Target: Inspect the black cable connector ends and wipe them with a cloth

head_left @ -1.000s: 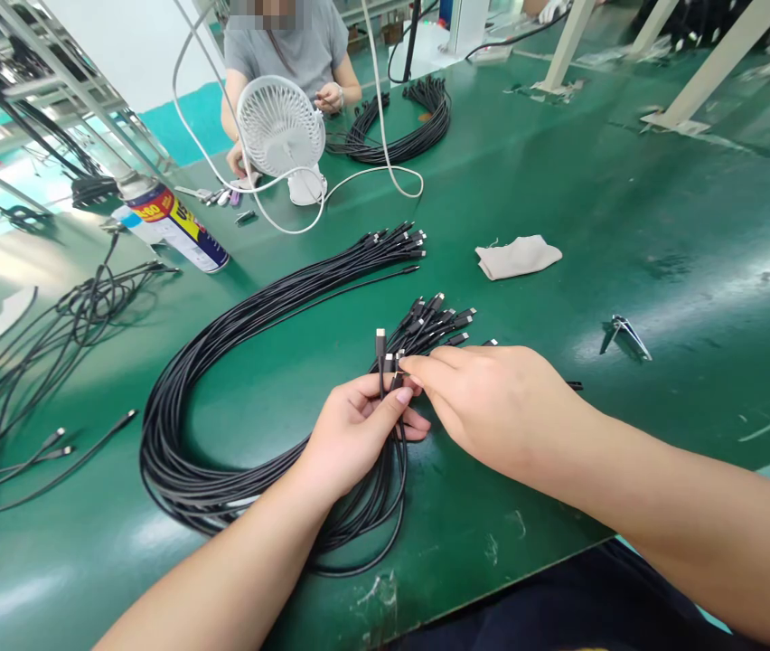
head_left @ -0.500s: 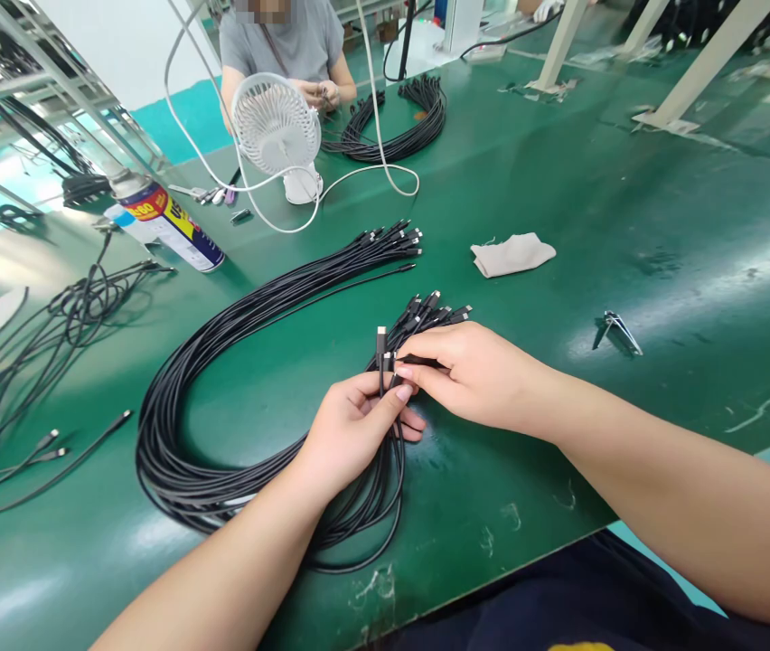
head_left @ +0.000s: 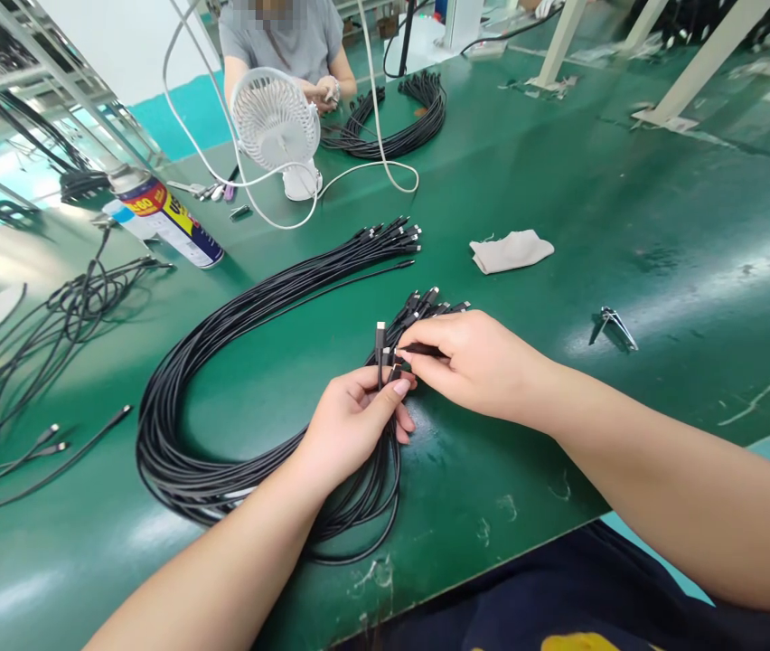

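The right hand (head_left: 483,362) has turned since a second ago, so its thumb shows. It pinches a thin dark thing (head_left: 429,350) at the black plugs (head_left: 380,338), which the left hand (head_left: 344,425) squeezes between thumb and fingers. The big loop of black cables (head_left: 168,389) curves left of both hands. The right hand hides some cable ends. A cloth (head_left: 512,253) lies beyond.

U-shaped black cable bundle (head_left: 160,416) on the green table (head_left: 527,181), silver-tipped plugs (head_left: 404,233) at both ends
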The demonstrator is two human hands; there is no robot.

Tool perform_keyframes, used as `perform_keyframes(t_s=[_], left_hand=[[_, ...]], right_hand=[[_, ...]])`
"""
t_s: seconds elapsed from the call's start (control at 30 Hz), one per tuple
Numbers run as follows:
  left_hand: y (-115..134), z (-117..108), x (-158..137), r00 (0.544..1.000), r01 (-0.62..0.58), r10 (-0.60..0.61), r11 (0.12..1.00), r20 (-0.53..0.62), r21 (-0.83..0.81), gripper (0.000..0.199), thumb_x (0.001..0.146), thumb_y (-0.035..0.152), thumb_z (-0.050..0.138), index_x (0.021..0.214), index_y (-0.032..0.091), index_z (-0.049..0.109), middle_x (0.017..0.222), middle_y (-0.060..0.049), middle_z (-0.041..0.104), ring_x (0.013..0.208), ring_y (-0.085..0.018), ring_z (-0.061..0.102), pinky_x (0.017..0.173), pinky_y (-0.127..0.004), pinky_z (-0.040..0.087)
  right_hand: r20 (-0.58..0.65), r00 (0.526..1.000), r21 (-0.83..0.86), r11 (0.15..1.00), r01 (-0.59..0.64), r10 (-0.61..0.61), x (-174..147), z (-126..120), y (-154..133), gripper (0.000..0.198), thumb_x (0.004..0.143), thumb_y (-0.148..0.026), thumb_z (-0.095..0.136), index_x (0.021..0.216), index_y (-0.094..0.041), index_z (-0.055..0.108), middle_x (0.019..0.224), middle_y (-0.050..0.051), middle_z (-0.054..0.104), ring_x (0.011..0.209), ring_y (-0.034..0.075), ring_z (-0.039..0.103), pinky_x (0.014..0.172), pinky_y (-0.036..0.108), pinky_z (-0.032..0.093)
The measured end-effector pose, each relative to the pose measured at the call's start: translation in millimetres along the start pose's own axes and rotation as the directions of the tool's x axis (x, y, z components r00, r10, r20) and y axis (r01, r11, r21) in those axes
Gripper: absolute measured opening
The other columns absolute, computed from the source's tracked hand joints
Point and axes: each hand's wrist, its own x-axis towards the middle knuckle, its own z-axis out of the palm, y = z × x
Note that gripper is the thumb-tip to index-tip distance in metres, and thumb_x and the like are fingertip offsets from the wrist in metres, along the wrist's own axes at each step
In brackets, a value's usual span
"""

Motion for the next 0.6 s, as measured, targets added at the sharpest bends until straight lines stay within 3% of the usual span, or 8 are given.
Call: perform_keyframes(t_s=[0.27, 0.43, 0.53, 0.6], left_hand=[[0.4, 0.3, -0.3, 1.000, -0.015, 0.014, 0.999, -0.014, -0.038, 0.028, 0.082, 0.036, 0.066, 0.091, 0.010, 0.066, 0.053, 0.002, 0.060, 0.043, -0.008, 0.051, 0.048, -0.021, 0.042], [0.2, -0.1, -2.0, 0.999, -0.025, 0.023, 0.996, -0.022, -0.089, 0.029, 0.079, 0.038, 0.069, 0.091, 0.011, 0.069, 0.053, 0.003, 0.057, 0.044, -0.007, 0.047, 0.048, -0.022, 0.039], [0.3, -0.6, -3.2, 1.000, -0.029, 0.030, 0.992, 0.007, -0.121, 0.028, 0.079, 0.037, 0.070, 0.089, 0.011, 0.070, 0.051, 0.003, 0.056, 0.044, -0.007, 0.047, 0.048, -0.022, 0.039], [0.6, -1.0, -3.6, 0.999, -0.030, 0.034, 0.989, 0.028, -0.142, 0.028, 0.078, 0.037, 0.071, 0.088, 0.011, 0.070, 0.051, 0.003, 0.056, 0.044, -0.007, 0.047, 0.049, -0.022, 0.039]], right_hand=[[-0.097, 0.994, 0.084, 0.995, -0.051, 0.059, 1.9, -1.0, 4.3, 0.011, 0.087, -0.017, 0.050, 0.083, -0.016, 0.060, 0.069, 0.001, 0.062, 0.057, 0.011, 0.050, 0.055, 0.022, 0.035], [-0.132, 0.987, 0.079, 0.993, -0.084, 0.094, 2.5, -1.5, 4.2, 0.023, 0.092, -0.029, 0.046, 0.072, -0.018, 0.050, 0.064, 0.000, 0.056, 0.057, 0.012, 0.049, 0.055, 0.025, 0.035], [-0.218, 0.975, 0.123, 0.992, -0.026, 0.052, 2.1, -1.8, 4.1, 0.006, 0.086, -0.018, 0.050, 0.083, -0.018, 0.056, 0.081, 0.003, 0.062, 0.070, 0.014, 0.056, 0.062, 0.025, 0.040], [-0.295, 0.955, 0.150, 0.989, 0.012, 0.033, 1.5, -2.8, 3.3, 0.017, 0.081, -0.011, 0.051, 0.094, -0.017, 0.059, 0.098, 0.006, 0.062, 0.079, 0.014, 0.057, 0.067, 0.025, 0.042]])
